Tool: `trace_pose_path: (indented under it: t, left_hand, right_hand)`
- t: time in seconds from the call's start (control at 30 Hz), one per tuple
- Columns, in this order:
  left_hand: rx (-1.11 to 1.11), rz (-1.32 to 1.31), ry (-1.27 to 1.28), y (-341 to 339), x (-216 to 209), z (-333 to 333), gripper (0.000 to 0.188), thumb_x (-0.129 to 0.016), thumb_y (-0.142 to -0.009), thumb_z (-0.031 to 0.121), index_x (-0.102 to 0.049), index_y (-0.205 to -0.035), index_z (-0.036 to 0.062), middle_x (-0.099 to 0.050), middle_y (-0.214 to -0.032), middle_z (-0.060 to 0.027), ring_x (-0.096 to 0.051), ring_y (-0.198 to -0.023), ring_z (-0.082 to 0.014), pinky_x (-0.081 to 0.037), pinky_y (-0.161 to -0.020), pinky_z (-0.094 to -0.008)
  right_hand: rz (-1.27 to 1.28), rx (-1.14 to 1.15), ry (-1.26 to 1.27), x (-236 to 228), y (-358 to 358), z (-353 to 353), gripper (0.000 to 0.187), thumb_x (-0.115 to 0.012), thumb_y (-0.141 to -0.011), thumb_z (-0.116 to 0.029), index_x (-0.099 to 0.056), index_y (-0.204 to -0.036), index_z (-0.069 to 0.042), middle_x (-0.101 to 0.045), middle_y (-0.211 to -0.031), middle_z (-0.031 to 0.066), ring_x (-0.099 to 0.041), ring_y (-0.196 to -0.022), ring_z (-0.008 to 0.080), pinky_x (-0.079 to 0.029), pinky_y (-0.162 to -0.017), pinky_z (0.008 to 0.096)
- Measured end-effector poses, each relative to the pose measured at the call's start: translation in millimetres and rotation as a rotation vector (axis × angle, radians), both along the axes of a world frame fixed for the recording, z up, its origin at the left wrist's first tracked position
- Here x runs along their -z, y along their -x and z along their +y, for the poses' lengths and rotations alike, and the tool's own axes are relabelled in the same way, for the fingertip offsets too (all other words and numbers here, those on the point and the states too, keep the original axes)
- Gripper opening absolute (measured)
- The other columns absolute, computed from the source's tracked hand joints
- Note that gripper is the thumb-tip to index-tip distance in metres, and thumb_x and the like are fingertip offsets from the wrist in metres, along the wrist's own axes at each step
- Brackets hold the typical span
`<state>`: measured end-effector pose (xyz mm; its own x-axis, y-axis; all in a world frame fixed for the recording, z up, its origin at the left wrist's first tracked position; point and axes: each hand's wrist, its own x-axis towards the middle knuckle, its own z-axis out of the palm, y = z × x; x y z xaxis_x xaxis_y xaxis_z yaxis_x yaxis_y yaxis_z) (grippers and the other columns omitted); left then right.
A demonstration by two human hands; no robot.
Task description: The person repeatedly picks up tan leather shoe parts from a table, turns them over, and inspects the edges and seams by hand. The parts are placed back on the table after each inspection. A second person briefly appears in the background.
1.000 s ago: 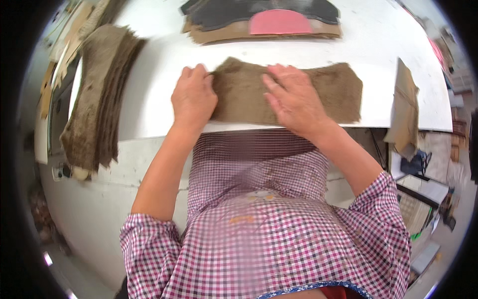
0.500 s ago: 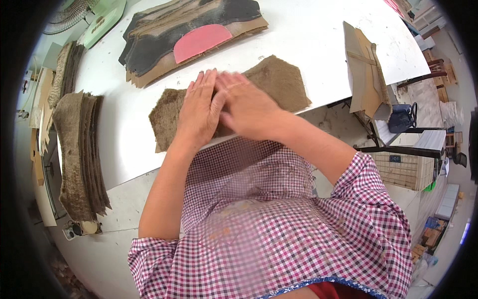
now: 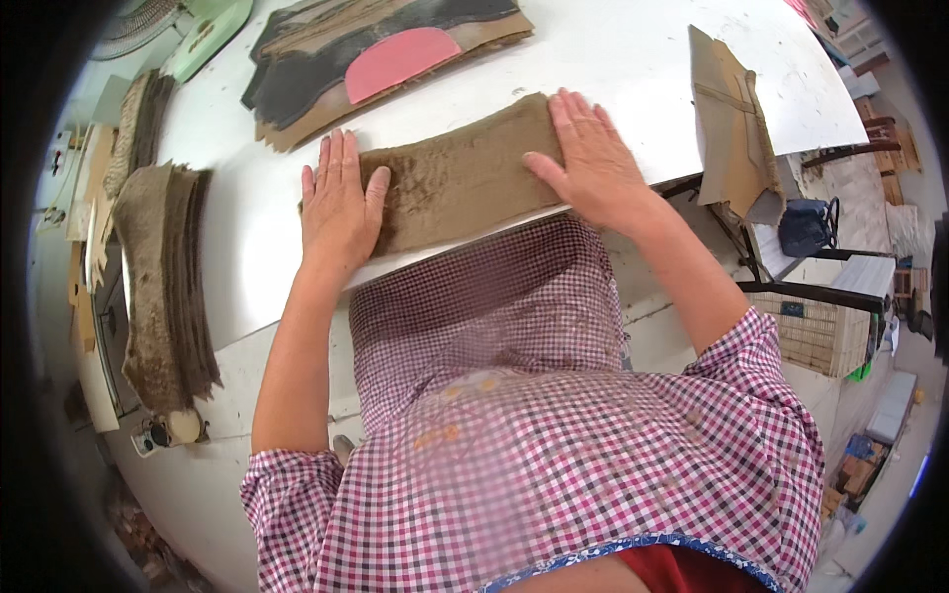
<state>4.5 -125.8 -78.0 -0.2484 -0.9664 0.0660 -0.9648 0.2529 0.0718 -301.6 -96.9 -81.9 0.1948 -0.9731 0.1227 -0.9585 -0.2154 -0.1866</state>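
A brown piece of plush, fur-like fabric point(image 3: 460, 178) lies flat along the near edge of the white table. My left hand point(image 3: 341, 203) rests flat on its left end, fingers stretched forward and thumb apart. Over the right end lies my right hand point(image 3: 593, 163), also flat, its thumb spread on the pile. Both hands are open and cover the ends of the fabric, so its outline there is hidden.
Beyond the fabric lies a stack of dark and brown pieces point(image 3: 316, 74) with a pink half-round patch point(image 3: 400, 64). Layered fur pieces point(image 3: 163, 287) hang over the table's left side. Tan pieces point(image 3: 732, 124) overhang the right edge. A green-framed fan point(image 3: 213, 35) stands far left.
My hands were together over the middle of the fabric. They have moved apart, the left to the left end and the right to the right end, uncovering the middle.
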Motion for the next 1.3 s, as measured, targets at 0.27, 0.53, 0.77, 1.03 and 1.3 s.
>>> trace_pose_path:
  t: [0.27, 0.53, 0.77, 1.03, 1.3]
  left_hand:
    - [0.098, 0.104, 0.224, -18.9, 1.0, -23.6, 0.057, -0.047, -0.098, 0.035, -0.035, -0.145, 0.005, -0.038, -0.147, -0.0187, -0.027, -0.142, -0.0312, -0.014, -0.117, -0.0477]
    - [0.367, 0.391, 0.161, 45.5, -14.1, -29.1, 0.025, -0.069, -0.084, 0.027, -0.064, -0.092, 0.0032, -0.058, -0.084, -0.0113, -0.054, -0.084, -0.0313, -0.045, -0.077, -0.0422]
    - [0.275, 0.59, 0.02, 36.3, -82.2, 24.3, 0.026, -0.074, -0.08, 0.007, -0.061, -0.102, 0.0049, -0.063, -0.095, -0.0096, -0.062, -0.085, -0.0209, -0.049, -0.078, -0.0313]
    - [0.585, 0.613, 0.31, 49.4, -90.7, 35.6, 0.036, -0.071, -0.081, 0.006, -0.066, -0.116, 0.0116, -0.068, -0.101, -0.0079, -0.065, -0.092, -0.0217, -0.055, -0.079, -0.0329]
    - [0.731, 0.861, 0.349, 67.9, -88.8, 47.3, 0.041, -0.072, -0.067, -0.007, -0.069, -0.105, 0.0075, -0.07, -0.088, -0.0051, -0.066, -0.079, -0.0182, -0.055, -0.068, -0.0297]
  right_hand:
    - [-0.024, 0.023, 0.031, 12.8, -0.2, -14.9, 0.084, -0.034, -0.096, -0.058, -0.021, -0.146, 0.008, -0.022, -0.154, 0.0218, -0.016, -0.145, 0.0316, -0.01, -0.12, 0.0401]
    - [-0.815, 0.154, -0.012, -0.2, 7.9, -10.4, 0.067, -0.059, -0.093, -0.039, -0.037, -0.139, 0.004, -0.048, -0.134, 0.0207, -0.045, -0.126, 0.026, -0.036, -0.106, 0.0355]
    - [-1.141, -0.021, 0.174, -51.0, 16.8, 41.0, 0.011, -0.068, -0.086, -0.007, -0.064, -0.095, -0.002, -0.062, -0.086, 0.0031, -0.058, -0.077, 0.0087, -0.047, -0.07, 0.0229]
    - [-0.971, -0.304, 0.493, -67.5, 1.9, 61.7, 0.021, -0.068, -0.077, 0.009, -0.067, -0.094, -0.003, -0.063, -0.092, 0.0063, -0.062, -0.08, 0.0147, -0.052, -0.064, 0.0244]
    - [-0.861, -0.364, 0.551, -67.8, -3.6, 67.6, 0.026, -0.072, -0.073, 0.007, -0.068, -0.096, -0.003, -0.063, -0.092, 0.008, -0.062, -0.084, 0.0185, -0.051, -0.067, 0.028]
